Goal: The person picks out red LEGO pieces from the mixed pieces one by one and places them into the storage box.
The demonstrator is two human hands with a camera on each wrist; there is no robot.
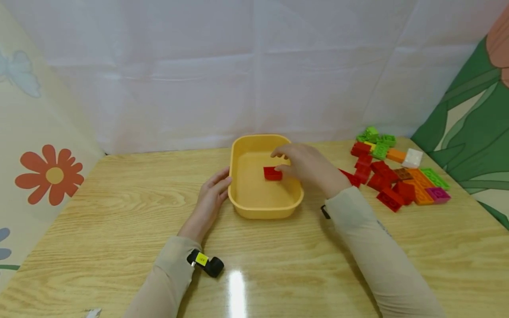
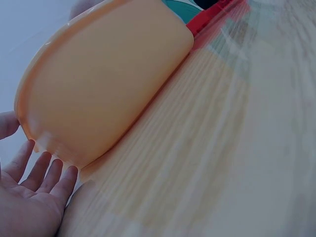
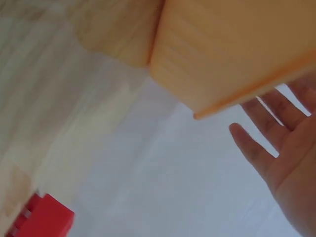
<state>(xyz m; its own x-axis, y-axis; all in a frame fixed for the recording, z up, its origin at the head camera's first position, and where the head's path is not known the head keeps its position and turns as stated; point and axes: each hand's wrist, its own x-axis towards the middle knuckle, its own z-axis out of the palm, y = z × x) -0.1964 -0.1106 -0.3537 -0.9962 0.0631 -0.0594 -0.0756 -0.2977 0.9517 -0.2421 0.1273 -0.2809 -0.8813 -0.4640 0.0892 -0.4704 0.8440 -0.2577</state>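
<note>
A yellow plastic bin [image 1: 265,213] stands on the wooden table in the middle of the head view. Against its left side rest the fingertips of my left hand [image 1: 210,194]; the left wrist view shows these fingers [image 2: 42,175] spread along the bin's end. My right hand [image 1: 308,165] reaches over the bin's right rim, thumb and fingers apart. Just beside that thumb is a red toy brick [image 1: 272,174], inside the bin's outline; whether the thumb touches it is hard to tell. In the right wrist view, the fingers [image 3: 254,143] are spread beyond the rim.
Right of the bin lies a loose pile of toy bricks, with several red bricks [image 1: 383,174], green bricks [image 1: 380,150], orange bricks [image 1: 422,187], a white brick [image 1: 412,157] and a magenta brick [image 1: 438,194]. A white cloth [image 1: 191,79] hangs behind the table [image 1: 131,221].
</note>
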